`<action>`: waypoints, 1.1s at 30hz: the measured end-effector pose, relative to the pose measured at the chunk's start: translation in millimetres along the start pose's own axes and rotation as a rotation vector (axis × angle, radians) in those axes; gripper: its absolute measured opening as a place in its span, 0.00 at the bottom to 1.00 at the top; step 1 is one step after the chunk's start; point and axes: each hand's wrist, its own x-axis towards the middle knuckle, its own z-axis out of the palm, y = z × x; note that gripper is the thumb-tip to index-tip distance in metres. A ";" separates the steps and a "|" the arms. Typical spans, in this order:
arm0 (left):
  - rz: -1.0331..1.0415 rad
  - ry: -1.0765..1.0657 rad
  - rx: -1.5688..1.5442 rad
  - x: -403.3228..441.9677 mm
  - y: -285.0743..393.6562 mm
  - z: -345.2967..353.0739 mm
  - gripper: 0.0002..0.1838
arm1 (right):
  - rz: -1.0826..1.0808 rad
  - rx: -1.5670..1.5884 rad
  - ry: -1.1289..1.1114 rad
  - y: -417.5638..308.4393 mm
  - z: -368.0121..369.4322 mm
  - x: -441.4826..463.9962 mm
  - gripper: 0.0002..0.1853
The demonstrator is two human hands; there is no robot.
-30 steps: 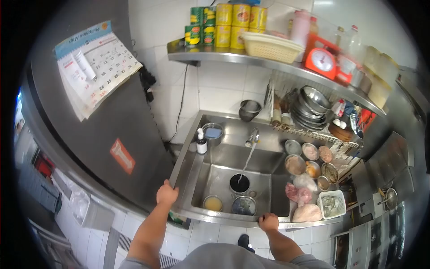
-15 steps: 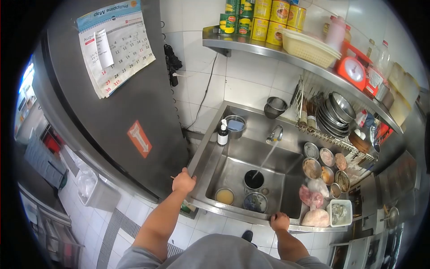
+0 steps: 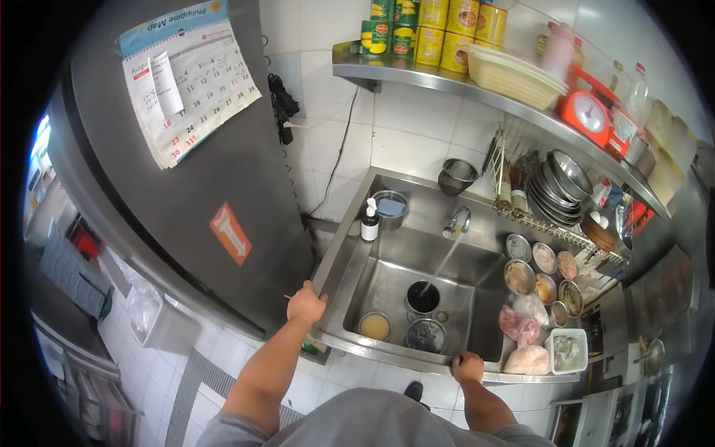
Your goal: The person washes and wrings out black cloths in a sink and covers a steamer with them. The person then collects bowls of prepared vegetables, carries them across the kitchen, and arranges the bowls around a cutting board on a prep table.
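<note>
My left hand [image 3: 306,303] rests at the left front edge of the steel sink [image 3: 339,298], its fingers curled on or near the rim; a thin stick-like thing pokes out beside it. My right hand [image 3: 468,366] is curled over the sink's front rim. Water runs from the faucet [image 3: 458,220] into a black bowl [image 3: 423,296] in the basin. A bowl of yellowish liquid [image 3: 374,326] and a dark bowl of water [image 3: 426,337] stand nearer the front. A pump bottle [image 3: 369,222] is on the left ledge.
Right of the basin are several bowls of food, bagged meat [image 3: 527,360] and a white basket [image 3: 568,350]. Behind stands a dish rack with metal bowls [image 3: 570,175]. A shelf [image 3: 439,88] with cans and a red scale [image 3: 587,115] hangs above. A grey door [image 3: 186,194] is at left.
Compared with a second ago, the view has swung so that the sink appears further right. Both hands stay at the sink's edge, and the water keeps running.
</note>
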 end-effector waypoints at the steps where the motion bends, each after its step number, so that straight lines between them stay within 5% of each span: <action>1: 0.003 0.006 0.001 0.7 -1.6 1.7 0.28 | 0.007 0.004 0.004 -1.0 0.4 -0.3 0.15; 33: 0.010 -0.006 0.026 0.8 -1.6 3.5 0.27 | -0.077 0.034 0.095 -4.5 -6.5 -4.0 0.11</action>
